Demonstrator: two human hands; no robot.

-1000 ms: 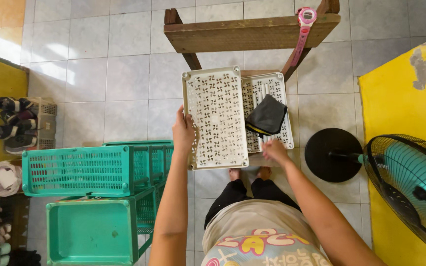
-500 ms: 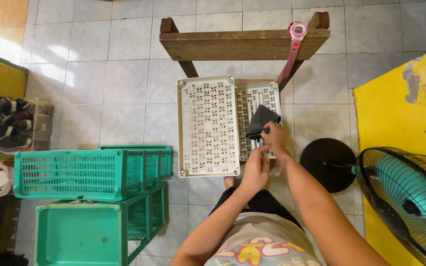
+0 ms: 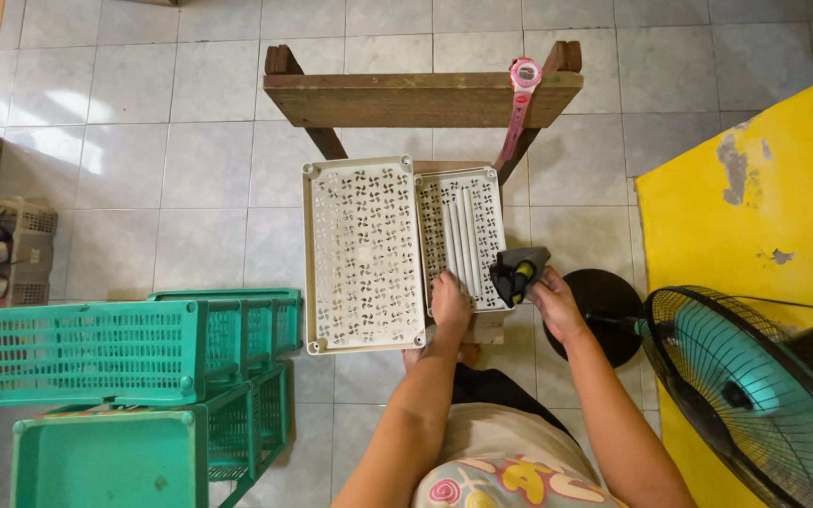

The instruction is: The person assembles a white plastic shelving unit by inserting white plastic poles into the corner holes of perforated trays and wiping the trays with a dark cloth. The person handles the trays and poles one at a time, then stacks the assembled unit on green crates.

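Observation:
Two cream perforated plastic panels lie side by side on a low wooden stool: a large one (image 3: 361, 252) on the left and a smaller slatted one (image 3: 463, 230) on the right. My left hand (image 3: 450, 303) rests on the near edge of the smaller panel. My right hand (image 3: 551, 296) holds a dark cloth (image 3: 518, 267) with a yellow-tipped object tucked in it, just past the smaller panel's right edge.
A wooden bench (image 3: 421, 94) stands beyond the panels with a pink wristwatch (image 3: 522, 92) hanging off it. Teal plastic shelf crates (image 3: 134, 386) sit at lower left. A standing fan (image 3: 755, 386) with black base (image 3: 604, 306) is at right, beside a yellow surface (image 3: 755, 207).
My left hand let go of the large panel's left edge and moved over to the smaller panel. The large panel now lies flat. My right hand shifted right with the cloth.

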